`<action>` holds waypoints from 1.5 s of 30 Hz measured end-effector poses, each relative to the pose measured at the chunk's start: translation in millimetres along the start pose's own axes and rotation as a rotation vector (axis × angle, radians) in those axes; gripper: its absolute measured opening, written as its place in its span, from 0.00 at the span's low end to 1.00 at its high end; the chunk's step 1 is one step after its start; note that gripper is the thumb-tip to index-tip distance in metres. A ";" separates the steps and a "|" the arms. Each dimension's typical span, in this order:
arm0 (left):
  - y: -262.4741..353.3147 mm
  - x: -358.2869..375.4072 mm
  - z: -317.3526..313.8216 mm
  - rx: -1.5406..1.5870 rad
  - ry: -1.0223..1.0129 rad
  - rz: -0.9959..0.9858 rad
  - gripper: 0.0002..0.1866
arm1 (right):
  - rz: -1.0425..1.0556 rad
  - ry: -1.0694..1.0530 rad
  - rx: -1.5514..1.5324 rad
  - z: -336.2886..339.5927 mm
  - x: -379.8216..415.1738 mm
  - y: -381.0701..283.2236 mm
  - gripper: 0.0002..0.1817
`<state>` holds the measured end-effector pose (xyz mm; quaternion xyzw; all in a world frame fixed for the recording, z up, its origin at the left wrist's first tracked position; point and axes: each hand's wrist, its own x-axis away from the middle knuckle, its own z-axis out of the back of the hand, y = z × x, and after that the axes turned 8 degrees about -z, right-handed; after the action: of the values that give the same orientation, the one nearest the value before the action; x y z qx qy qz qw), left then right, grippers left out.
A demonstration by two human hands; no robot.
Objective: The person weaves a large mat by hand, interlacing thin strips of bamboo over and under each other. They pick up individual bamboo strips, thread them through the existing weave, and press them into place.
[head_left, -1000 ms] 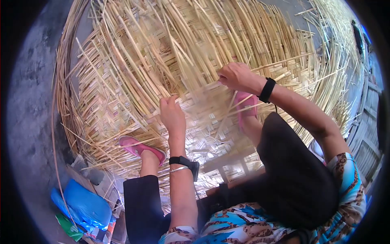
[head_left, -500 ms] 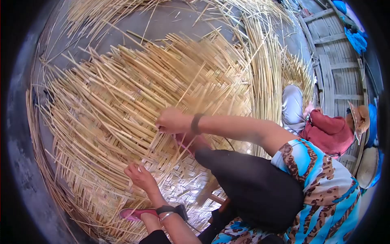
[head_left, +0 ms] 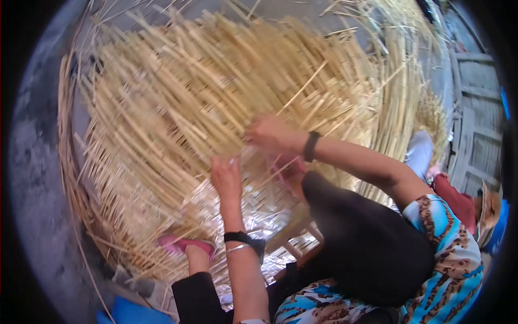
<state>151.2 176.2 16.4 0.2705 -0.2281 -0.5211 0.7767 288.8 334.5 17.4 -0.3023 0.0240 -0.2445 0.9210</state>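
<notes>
A large woven mat of pale split reed strips spreads under and in front of me. Loose ends of the reed strips fan out toward the far left. My left hand is at the edge of the woven part, its fingers bent and pressed onto a strip. Just right of it and farther away, my right hand is curled closed over the strip ends. Motion blur smears both hands, and the fingertips are partly hidden. One thin reed strip sticks up at an angle beyond my right hand.
My pink shoes rest on the mat. A bundle of long reeds lies along the right. Another person in a red sleeve sits at the right edge, near a wooden slatted frame. Blue plastic lies bottom left.
The view has shifted, so the scene sits farther right. My left hand has moved up and closer to my right hand. Its fingers, spread before, are now bent onto the strips.
</notes>
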 end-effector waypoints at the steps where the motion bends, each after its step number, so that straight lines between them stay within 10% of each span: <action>1: 4.0 -0.9 3.4 -0.020 0.008 0.019 0.07 | 0.021 -0.005 -0.018 3.0 -0.2 -4.1 0.04; 4: 16.7 -1.3 9.9 0.013 0.008 0.085 0.05 | 0.032 0.052 0.053 29.6 -5.3 -19.0 0.03; 7: 15.4 -2.5 6.5 -0.027 0.133 0.008 0.06 | 0.030 0.571 0.044 56.3 -20.0 -27.0 0.07; 10: 16.6 -1.4 4.4 -0.082 0.207 -0.049 0.08 | -0.063 0.498 -0.289 57.5 -40.7 -14.7 0.05; 19: 17.4 -1.3 5.9 0.078 0.356 0.102 0.11 | -0.403 -0.042 0.045 40.7 -98.9 26.8 0.08; 29: 14.6 2.6 1.4 0.093 0.392 0.135 0.13 | -0.376 0.132 0.075 -4.3 -107.7 9.6 0.13; 45: 10.0 7.4 -5.7 0.102 0.463 0.207 0.13 | -0.583 0.041 -0.807 51.0 -64.4 6.7 0.15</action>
<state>164.3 173.4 19.2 0.3965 -0.0967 -0.3511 0.8427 244.9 396.9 48.5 -0.6240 0.0491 -0.4687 0.6233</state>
